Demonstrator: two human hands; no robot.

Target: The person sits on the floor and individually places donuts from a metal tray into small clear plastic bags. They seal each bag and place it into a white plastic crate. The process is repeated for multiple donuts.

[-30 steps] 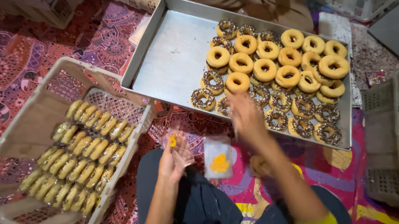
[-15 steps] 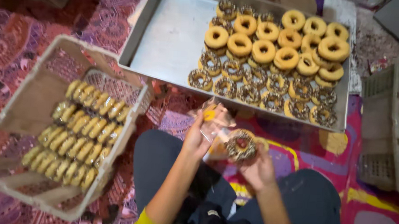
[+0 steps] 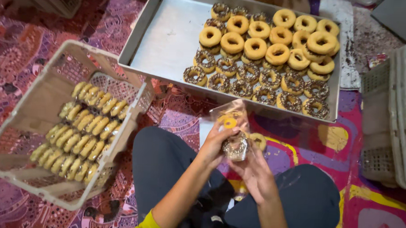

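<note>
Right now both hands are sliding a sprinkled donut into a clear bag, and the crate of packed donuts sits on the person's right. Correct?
Not quite. The head view shows the crate on the person's left, not right. The rest holds: the left hand and right hand are working a sprinkled donut into the clear bag.

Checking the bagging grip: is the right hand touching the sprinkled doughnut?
Touching. The head view shows the right hand with fingers against the sprinkled doughnut at the clear bag.
</note>
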